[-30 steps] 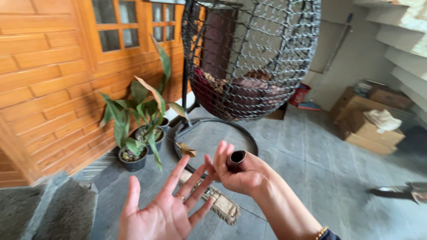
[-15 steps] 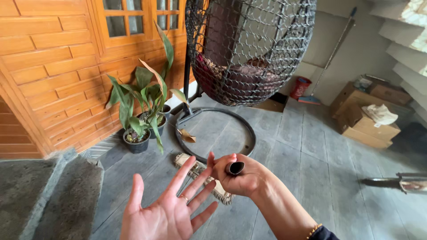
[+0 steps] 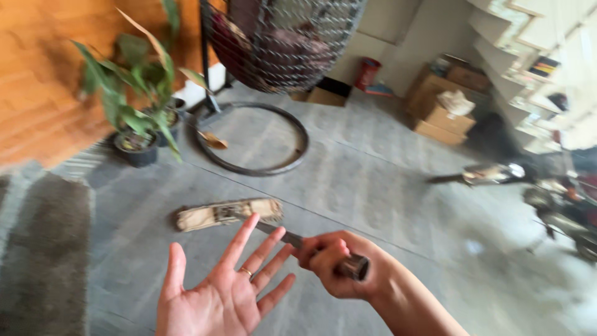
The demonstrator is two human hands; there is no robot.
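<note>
While the right hand [image 3: 333,261] clamps the brush [image 3: 227,214] handle, the left hand [image 3: 217,295], fingers spread, should stay clear of its head.

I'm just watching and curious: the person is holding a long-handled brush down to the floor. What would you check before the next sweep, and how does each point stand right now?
1. Grip on the handle: the right hand is closed around the handle near its top end. Ok.
2. Brush head down on the floor: it appears to lie flat on the grey tiles. Ok.
3. Left hand out of the way: open, palm up, close beside the handle but not on it. Ok.
4. Room ahead: the potted plant and the black ring base stand apart from the brush head. Ok.
5. Dirt on the floor: picture too blurred. Cannot tell.
</note>
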